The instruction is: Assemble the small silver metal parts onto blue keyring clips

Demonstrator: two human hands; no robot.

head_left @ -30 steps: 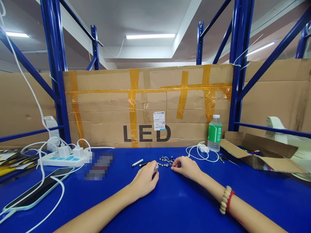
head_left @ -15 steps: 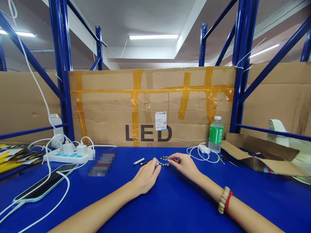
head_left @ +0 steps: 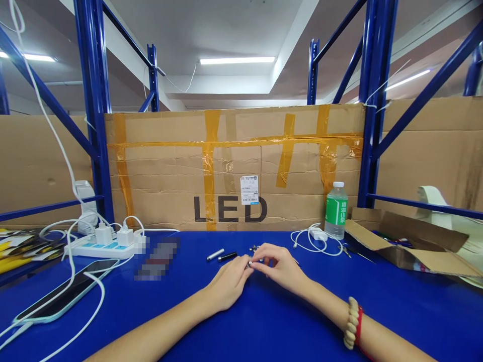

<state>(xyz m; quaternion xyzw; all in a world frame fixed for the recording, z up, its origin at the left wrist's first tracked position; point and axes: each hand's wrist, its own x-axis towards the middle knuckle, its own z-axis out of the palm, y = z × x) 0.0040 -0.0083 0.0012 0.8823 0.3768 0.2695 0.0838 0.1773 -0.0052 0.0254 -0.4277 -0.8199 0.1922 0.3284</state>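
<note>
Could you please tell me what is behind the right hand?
Small metal pieces show partly beyond the right hand; anything more that it covers there cannot be seen.

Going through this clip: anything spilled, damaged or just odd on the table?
A pixelated patch right of the power strip hides whatever is there, and white cables trail loosely over the phone. I see no spill. The shiny piece between the left hand and right hand is too small to check for damage.
</note>
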